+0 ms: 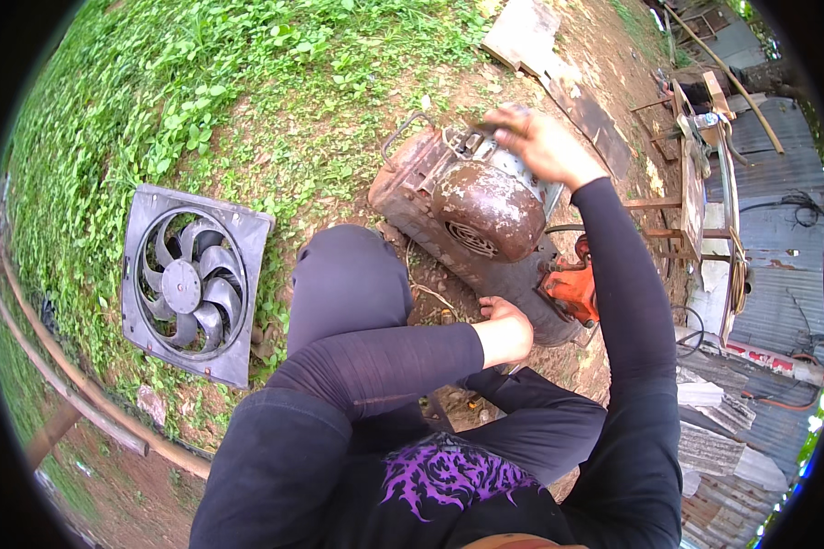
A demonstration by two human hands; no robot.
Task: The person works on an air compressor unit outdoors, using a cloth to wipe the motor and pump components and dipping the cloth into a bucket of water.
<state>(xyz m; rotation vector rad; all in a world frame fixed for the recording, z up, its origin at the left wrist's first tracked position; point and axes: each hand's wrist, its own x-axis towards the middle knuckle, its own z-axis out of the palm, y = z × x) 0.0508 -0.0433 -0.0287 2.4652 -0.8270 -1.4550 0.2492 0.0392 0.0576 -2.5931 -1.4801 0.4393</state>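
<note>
A rusty brown air compressor lies in front of me on the ground. On its tank sits an electric motor with a worn, slotted brown cover; an orange pump part is at the right end. My right hand reaches over the far side of the motor. Its fingers are smeared by motion, and a dark blur at their tips is too unclear to name. Over my bent knee, my left forearm brings my left hand beside the tank's near side. Those fingers curl inward, with nothing visible in them.
A black radiator fan in a square shroud lies on the grass at left. Flat boards lie beyond the compressor. A wooden rack and corrugated metal sheets are at right. Wooden poles cross the lower left.
</note>
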